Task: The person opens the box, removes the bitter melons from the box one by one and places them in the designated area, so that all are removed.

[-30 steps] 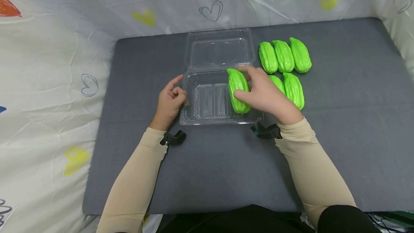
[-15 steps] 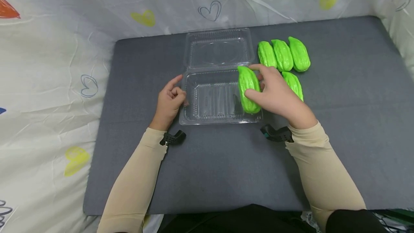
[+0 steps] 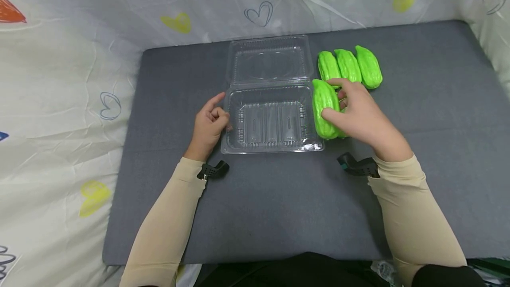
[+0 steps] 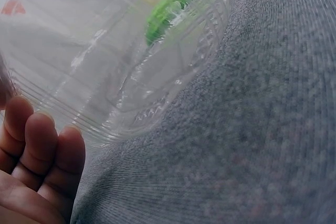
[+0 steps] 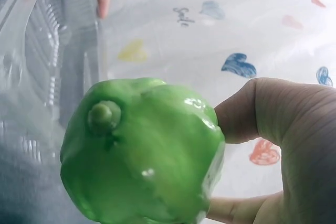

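Note:
A clear plastic clamshell container lies with its lid folded back away from the person. My left hand pinches the container's left rim, index finger extended along it. In the right wrist view, its fingers show at the far rim. My right hand grips a bright green, ridged bitter melon between thumb and fingers, just past the container's right edge. Up close in the right wrist view, that melon's stubby stem faces the camera. Green shows behind it, partly hidden by the right hand.
Three more green melons lie in a row behind the right hand, right of the lid. A grey cloth covers the table. A white curtain with printed hearts hangs along the back and left.
My right hand has carried the bitter melon rightward, from over the container's right part to beyond its right edge, and now covers the nearer melons. My left hand has stayed at the left rim.

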The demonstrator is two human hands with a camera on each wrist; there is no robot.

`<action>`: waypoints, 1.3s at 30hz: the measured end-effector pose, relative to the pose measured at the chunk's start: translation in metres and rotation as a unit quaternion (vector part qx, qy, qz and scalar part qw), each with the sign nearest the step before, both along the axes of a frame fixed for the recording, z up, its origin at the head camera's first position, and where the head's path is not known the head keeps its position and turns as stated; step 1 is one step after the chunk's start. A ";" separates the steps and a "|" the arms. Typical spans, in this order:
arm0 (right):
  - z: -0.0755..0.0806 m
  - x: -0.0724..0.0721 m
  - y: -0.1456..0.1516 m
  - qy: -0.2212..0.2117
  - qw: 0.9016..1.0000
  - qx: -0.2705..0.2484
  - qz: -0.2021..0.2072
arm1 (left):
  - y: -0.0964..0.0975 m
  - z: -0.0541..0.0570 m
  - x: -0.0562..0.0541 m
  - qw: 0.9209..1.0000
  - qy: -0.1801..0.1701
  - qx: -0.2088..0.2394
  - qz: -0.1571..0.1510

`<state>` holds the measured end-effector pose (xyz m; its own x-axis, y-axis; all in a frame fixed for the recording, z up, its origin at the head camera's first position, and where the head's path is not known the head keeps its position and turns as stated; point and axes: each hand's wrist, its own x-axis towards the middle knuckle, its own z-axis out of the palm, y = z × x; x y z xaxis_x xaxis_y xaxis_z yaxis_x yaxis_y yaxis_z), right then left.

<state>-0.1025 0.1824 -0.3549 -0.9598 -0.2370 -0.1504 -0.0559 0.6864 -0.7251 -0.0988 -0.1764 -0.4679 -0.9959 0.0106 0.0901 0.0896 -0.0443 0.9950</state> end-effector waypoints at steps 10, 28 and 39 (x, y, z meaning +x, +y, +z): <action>-0.002 -0.004 0.029 0.008 0.999 0.014 -0.029 | 0.000 0.000 0.000 1.000 0.001 -0.005 -0.002; -0.008 -0.003 0.073 -0.023 0.993 -0.011 -0.111 | 0.000 -0.001 0.000 1.000 0.001 -0.008 0.000; -0.014 0.001 0.104 -0.015 0.990 -0.004 -0.143 | 0.000 0.000 -0.001 1.000 -0.002 -0.009 0.002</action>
<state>-0.1012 0.2869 -0.3684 -0.9828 0.0422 -0.1797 0.1618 0.6657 -0.7285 -0.0993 -0.1759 -0.4683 -0.9963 0.0076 0.0852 0.0850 -0.0258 0.9960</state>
